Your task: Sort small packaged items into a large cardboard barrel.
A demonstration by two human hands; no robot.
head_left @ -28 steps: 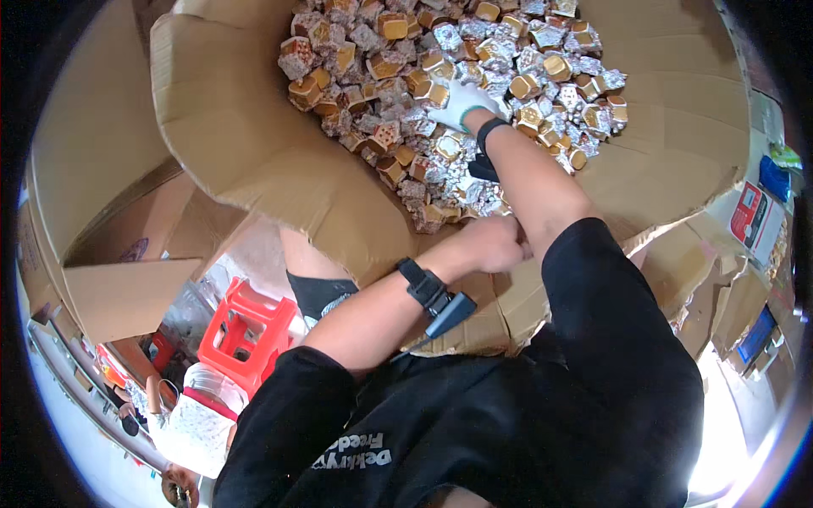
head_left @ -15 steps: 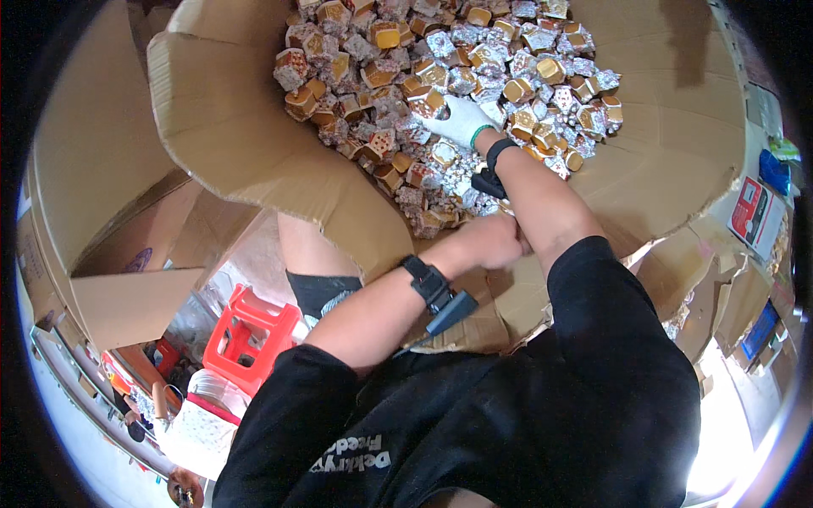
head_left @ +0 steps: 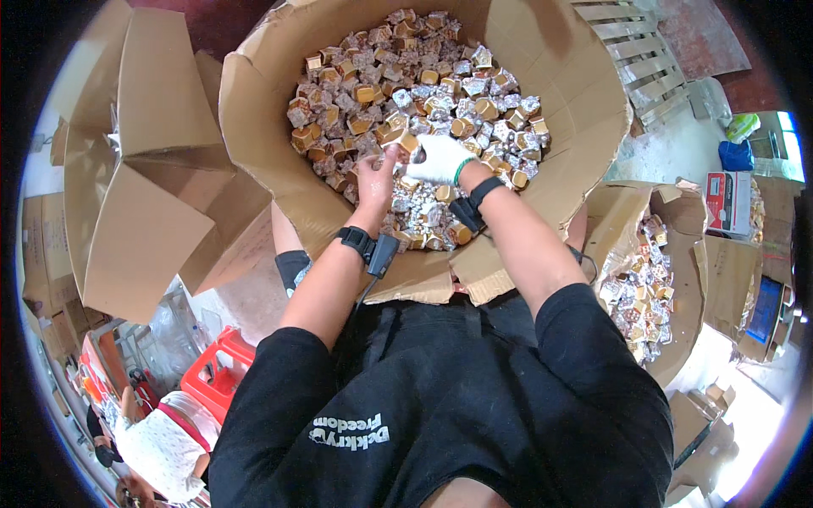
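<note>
A large cardboard carton (head_left: 584, 102) holds a heap of small house-shaped pieces (head_left: 389, 63), brown and gold with white and red decoration. Above this heap my two hands meet. My bare left hand (head_left: 373, 179) pinches one little brown house-shaped piece (head_left: 406, 142) with thumb and fingers. My right hand (head_left: 439, 159), in a white glove with a green cuff, closes on the same piece from the right. Its fingertips are partly hidden behind the piece. Black devices are strapped to both wrists.
A second carton (head_left: 690, 254) with similar pieces stands at the right. Opened cardboard boxes (head_left: 152, 237) lie at the left, above a red plastic stool (head_left: 222, 372). Another person in a white top (head_left: 161, 449) is at lower left. A wooden slatted pallet (head_left: 639, 59) lies at the far right.
My right hand has come up out of the heap with a piece. My left hand has moved forward to meet it. The view has shifted, showing more of the room.
</note>
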